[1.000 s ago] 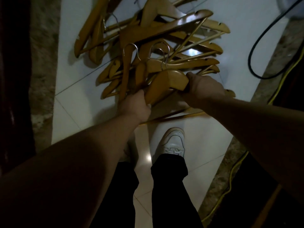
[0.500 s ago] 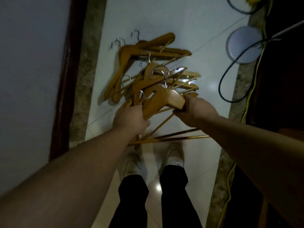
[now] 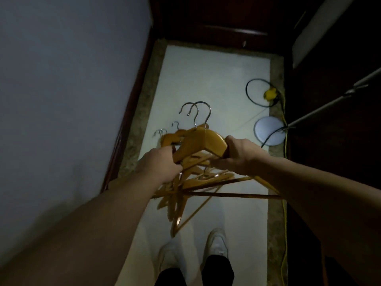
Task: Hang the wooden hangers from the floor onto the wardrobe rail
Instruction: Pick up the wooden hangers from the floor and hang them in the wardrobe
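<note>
Holds bundle of chrome-hooked honey-brown lacquered wooden hangers (image 3: 202, 141) above white tiled floor (image 3: 206, 79), left grip (image 3: 158, 166) curled round one shoulder end, right grip (image 3: 239, 155) clamped on the other. Likely rigid, slick, hefty as a stack, prone to tangle; take by thick shoulders or necks, not thin bottom bars. Unclear whether lower hangers dangle or lie on floor.

Honey-orange hangers (image 3: 203, 141) — silver hooks (image 3: 199, 112), white floor (image 3: 216, 79), yellow cable (image 3: 285, 203)
</note>
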`<state>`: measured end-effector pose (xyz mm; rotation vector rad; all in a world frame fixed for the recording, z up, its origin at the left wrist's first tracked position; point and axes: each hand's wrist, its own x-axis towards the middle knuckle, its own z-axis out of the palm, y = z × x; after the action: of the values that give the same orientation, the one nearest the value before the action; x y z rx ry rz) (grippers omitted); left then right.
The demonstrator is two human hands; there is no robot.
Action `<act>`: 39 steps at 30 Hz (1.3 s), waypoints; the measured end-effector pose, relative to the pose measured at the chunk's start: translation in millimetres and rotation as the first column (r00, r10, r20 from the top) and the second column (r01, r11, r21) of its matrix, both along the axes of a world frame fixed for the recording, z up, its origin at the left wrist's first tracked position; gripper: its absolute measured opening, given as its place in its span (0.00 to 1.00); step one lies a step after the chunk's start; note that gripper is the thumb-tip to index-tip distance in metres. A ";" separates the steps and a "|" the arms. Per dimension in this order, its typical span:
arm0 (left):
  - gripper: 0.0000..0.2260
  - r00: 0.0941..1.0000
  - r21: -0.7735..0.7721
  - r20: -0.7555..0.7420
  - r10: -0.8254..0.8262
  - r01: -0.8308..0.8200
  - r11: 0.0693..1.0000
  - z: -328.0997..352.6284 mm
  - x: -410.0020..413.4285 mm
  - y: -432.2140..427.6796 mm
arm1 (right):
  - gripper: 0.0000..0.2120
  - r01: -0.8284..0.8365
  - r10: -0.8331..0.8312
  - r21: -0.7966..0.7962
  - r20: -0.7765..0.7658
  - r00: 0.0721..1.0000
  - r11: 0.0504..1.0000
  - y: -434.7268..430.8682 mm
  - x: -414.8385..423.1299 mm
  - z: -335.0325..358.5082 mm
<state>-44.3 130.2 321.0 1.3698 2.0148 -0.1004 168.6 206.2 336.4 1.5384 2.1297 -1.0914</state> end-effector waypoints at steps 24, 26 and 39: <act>0.25 0.985 0.482 -0.147 -0.095 0.155 0.862 465.1 9.1 90.7 | 0.31 0.155 -0.076 0.303 -0.256 0.964 0.940 56.3 25.7 469.1; 0.24 0.974 0.531 -0.203 -0.096 0.192 0.825 502.1 12.9 91.5 | 0.33 0.193 -0.102 0.313 -0.284 0.953 0.930 55.9 29.0 505.9; 0.20 0.958 0.773 -0.252 -0.135 0.283 0.568 707.7 54.1 78.8 | 0.45 0.329 -0.227 0.572 -0.244 0.943 0.752 -4.7 67.0 731.9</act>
<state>9.7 209.0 1028.7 2.2284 2.0978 0.7240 235.6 201.5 1068.3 2.1780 2.5863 -0.6338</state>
